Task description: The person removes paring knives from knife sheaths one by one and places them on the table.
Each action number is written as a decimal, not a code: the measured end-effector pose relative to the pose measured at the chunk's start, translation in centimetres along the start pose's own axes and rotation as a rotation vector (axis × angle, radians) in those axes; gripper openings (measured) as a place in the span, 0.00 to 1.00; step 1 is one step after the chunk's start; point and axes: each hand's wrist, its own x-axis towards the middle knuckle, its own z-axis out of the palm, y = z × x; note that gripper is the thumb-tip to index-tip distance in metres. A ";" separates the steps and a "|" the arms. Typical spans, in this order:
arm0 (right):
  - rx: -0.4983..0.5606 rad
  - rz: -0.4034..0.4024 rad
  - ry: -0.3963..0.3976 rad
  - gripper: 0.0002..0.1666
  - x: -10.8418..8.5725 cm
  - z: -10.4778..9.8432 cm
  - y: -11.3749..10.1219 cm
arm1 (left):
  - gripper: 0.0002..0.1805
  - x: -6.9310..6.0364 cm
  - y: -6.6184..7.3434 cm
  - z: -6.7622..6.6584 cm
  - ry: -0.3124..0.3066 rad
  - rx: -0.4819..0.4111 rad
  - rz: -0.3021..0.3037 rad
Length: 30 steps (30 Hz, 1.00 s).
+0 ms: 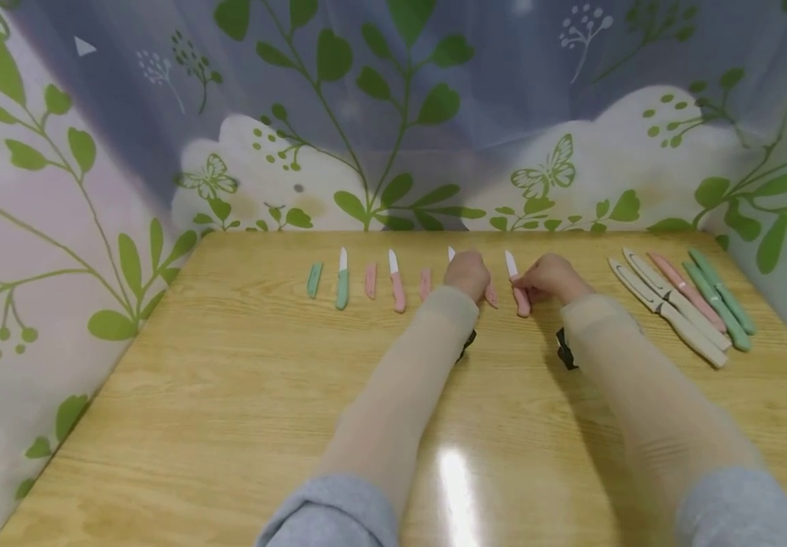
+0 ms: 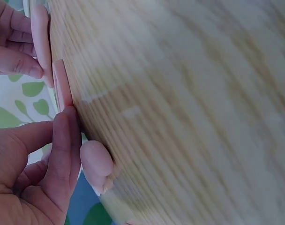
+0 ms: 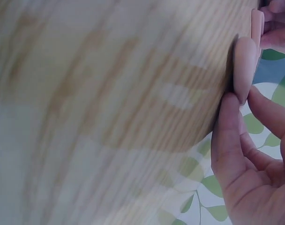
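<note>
My left hand [image 1: 467, 273] pinches a pink knife sheath [image 1: 492, 295] against the table; the left wrist view shows this sheath [image 2: 63, 86] between thumb and fingertips. To its right, my right hand [image 1: 552, 278] pinches a paring knife by its pink handle [image 1: 522, 301], the white blade [image 1: 510, 263] pointing away from me. The right wrist view has thumb and fingertips at the end of that handle [image 3: 244, 70]. Partly hidden by my left hand is another knife, its white blade tip [image 1: 452, 252] showing; its pink handle [image 2: 95, 161] appears in the left wrist view.
Leftward in the row lie a pink sheath [image 1: 425, 284], a pink knife [image 1: 397, 292], another pink sheath [image 1: 371, 280], a green knife [image 1: 342, 289] and a green sheath [image 1: 314, 280]. At the right lie several sheathed knives: cream [image 1: 690, 334], pink [image 1: 694, 296] and green [image 1: 722, 310]. A leaf-patterned curtain [image 1: 407, 167] borders the table.
</note>
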 end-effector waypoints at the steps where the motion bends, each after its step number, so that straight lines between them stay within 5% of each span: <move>1: 0.000 -0.001 0.002 0.21 0.0 0.0 0.1 | 0.09 0.1 0.0 0.1 -0.002 -0.003 -0.001; 9: -0.013 -0.010 -0.008 0.22 -0.4 -0.2 0.0 | 0.11 2.1 -0.2 1.4 -0.004 0.046 0.011; 16: -0.072 -0.049 -0.006 0.24 -0.6 -0.1 -0.2 | 0.08 -0.2 -0.1 0.1 0.001 0.006 0.014; 24: -0.250 -0.106 0.036 0.43 -2.8 -1.8 0.3 | 0.10 0.0 -0.5 -0.1 -0.015 -0.045 0.023; 30: -0.364 -0.132 0.078 0.64 -5.2 -3.9 3.3 | 0.09 0.1 -0.4 0.1 -0.009 -0.024 0.047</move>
